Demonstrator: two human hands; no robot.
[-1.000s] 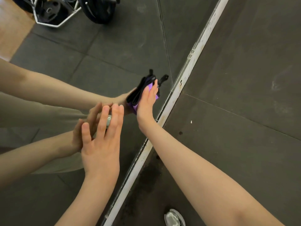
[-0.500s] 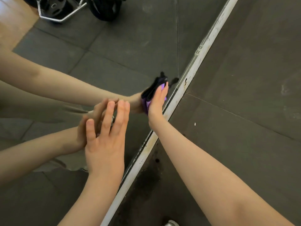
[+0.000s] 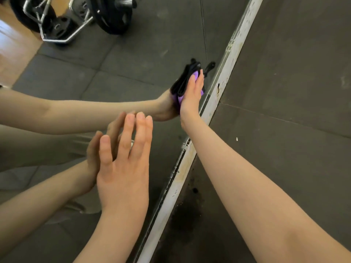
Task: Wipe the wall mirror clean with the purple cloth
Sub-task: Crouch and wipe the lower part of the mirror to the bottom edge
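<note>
The wall mirror [image 3: 148, 59] fills the left half of the view and its white bottom frame [image 3: 214, 109] runs diagonally. My right hand [image 3: 191, 93] presses the purple cloth [image 3: 195, 74] flat against the glass close to the frame, fingers straight. Only slivers of purple show around the palm, with a dark folded edge [image 3: 187, 76] beside it. My left hand [image 3: 123, 168] lies flat on the glass lower left, fingers straight and together, holding nothing. Both arms are mirrored in the glass.
Dark rubber floor tiles [image 3: 284, 130] lie to the right of the frame, with a dark stain [image 3: 190, 215] near its base. Reflected in the glass are a black weight plate [image 3: 112, 14], a chrome bar frame [image 3: 58, 35] and a strip of wooden floor [image 3: 13, 54].
My right hand has slid the cloth up and to the right along the glass near the frame. The left hand stays flat on the mirror.
</note>
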